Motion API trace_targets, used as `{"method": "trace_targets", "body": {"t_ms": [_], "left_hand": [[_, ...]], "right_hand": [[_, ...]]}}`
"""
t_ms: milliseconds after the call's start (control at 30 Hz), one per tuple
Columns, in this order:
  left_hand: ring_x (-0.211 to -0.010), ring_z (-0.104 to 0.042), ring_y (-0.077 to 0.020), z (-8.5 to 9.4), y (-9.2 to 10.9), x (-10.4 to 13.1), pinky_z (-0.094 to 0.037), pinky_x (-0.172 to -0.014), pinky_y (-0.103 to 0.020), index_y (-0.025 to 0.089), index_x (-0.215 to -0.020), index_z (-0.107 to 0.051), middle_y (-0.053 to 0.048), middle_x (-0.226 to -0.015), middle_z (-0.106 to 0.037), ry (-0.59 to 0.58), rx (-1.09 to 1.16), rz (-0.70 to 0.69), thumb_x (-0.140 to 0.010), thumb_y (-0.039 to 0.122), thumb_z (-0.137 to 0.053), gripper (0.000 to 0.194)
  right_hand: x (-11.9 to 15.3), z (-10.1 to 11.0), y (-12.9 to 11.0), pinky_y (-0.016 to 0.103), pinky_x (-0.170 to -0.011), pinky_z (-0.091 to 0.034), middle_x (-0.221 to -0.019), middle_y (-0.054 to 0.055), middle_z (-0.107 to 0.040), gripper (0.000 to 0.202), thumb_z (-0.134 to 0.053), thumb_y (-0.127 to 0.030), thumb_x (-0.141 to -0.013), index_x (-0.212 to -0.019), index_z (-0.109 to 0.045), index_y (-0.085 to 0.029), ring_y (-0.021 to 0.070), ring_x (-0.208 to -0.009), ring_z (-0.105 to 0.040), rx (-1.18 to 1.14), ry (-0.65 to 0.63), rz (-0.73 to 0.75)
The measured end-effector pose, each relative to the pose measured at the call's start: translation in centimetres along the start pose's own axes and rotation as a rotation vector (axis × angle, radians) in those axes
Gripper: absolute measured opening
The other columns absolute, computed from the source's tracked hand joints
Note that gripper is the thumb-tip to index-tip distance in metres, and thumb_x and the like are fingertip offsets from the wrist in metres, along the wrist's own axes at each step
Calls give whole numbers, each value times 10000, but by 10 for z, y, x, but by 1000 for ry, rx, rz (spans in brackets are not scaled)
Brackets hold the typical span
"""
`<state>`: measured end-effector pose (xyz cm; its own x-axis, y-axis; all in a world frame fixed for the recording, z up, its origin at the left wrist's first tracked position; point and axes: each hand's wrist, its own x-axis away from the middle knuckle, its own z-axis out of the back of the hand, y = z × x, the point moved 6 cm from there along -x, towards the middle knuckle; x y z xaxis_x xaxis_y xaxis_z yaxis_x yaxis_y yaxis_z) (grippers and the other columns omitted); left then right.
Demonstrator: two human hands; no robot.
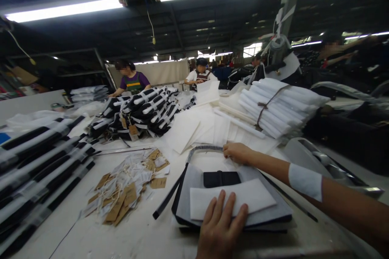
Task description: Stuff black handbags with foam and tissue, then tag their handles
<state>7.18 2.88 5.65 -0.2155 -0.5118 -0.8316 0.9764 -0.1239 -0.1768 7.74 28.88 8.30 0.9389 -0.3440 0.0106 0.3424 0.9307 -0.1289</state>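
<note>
A dark bag (179,206) lies flat on the table in front of me, its front covered by a pale translucent sheet. My left hand (220,220) rests with fingers spread on a white foam strip (234,198) across the bag's lower part. Just above the strip, a black buckle-like flap (221,178) shows. At the top of the bag, my right hand (238,153) has its fingers closed on the wrapped handle (200,148), near the handle's right end. Dark straps (167,200) stick out on both sides of the bag.
Left of the bag lies a heap of brown and white hang tags (127,188) with strings. Wrapped bags are piled at the left (39,174) and farther back (142,109). White foam sheets (194,125) and a tied foam bundle (273,105) lie behind. Two co-workers (133,81) stand beyond.
</note>
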Motion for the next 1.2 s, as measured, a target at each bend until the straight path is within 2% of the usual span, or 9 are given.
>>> {"method": "trace_targets", "body": {"t_ms": [133, 267, 333, 433, 600, 767, 900, 1067, 1200], "left_hand": [[-1268, -586, -234, -1, -1, 1, -461, -1074, -338, 334, -1307, -632, -14, -1342, -650, 3, -1, 4, -992, 285, -540, 332], [-1266, -587, -235, 1, -1, 0, -447, -1082, -339, 339, -1313, -627, -8, -1347, -647, -13, 0, 3, -994, 290, -539, 334], [-1268, -586, -234, 1, -1, -1, -446, -1081, -336, 335, -1317, -624, -8, -1337, -654, -19, 1, 1, -996, 286, -537, 336], [-1282, -574, -233, 0, -1, 0, -438, -1090, -339, 329, -1318, -622, -13, -1345, -648, -20, 7, 3, -993, 286, -543, 337], [-1277, -578, -220, -3, -1, 2, -410, -1109, -345, 341, -1316, -618, -14, -1361, -637, -14, -4, -10, -1003, 282, -523, 333], [-1286, -570, -209, -1, -2, 0, -400, -1112, -330, 348, -1306, -626, 10, -1357, -640, 18, 1, 16, -1016, 289, -488, 328], [-1277, -578, -204, 0, -2, -2, -406, -1104, -322, 353, -1292, -638, 20, -1337, -654, 38, 6, 28, -1020, 284, -470, 327], [-1274, -580, -215, -3, -1, 0, -452, -1061, -331, 352, -1312, -620, 12, -1365, -634, 21, -15, 6, -1015, 274, -484, 336], [-1285, -570, -217, -2, -6, 2, -440, -1068, -337, 361, -1322, -612, 26, -1380, -621, 9, -15, 6, -1011, 275, -492, 344]], "right_hand": [[3, 0, 7, 315, -784, -526, -986, 129, -728, 263, -531, -157, -847, -984, -755, -168, 253, -955, -683, -169, 76, -167], [4, -10, 15, 237, -551, -522, -702, 42, -724, 368, -452, -231, -931, -1205, -696, -207, 165, -583, -688, -492, 25, -321], [4, -12, 17, 235, -532, -536, -807, 72, -755, 421, -403, -275, -978, -1337, -608, -192, 157, -580, -704, -657, 31, -379], [8, -7, 16, 277, -715, -596, -1097, 147, -740, 467, -359, -352, -1026, -1424, -517, -164, 180, -859, -746, -863, 88, -408], [14, -3, 17, 311, -884, -574, -1227, 169, -694, 457, -484, -457, -992, -1316, -605, -158, 206, -1060, -699, -1029, 138, -420], [15, -14, 27, 290, -682, -580, -990, 175, -750, 530, -502, -595, -947, -1152, -647, -128, 201, -786, -729, -903, 146, -563], [9, -22, 27, 264, -529, -506, -712, 121, -723, 548, -647, -672, -812, -814, -684, -126, 186, -575, -661, -768, 59, -589], [-5, -27, 24, 254, -541, -479, -527, 2, -621, 405, -793, -524, -739, -682, -667, -143, 163, -541, -616, -744, 2, -499], [-3, -29, 35, 264, -610, -526, -665, -26, -648, 293, -688, -402, -895, -799, -666, -126, 116, -589, -617, -790, 78, -481]]}}
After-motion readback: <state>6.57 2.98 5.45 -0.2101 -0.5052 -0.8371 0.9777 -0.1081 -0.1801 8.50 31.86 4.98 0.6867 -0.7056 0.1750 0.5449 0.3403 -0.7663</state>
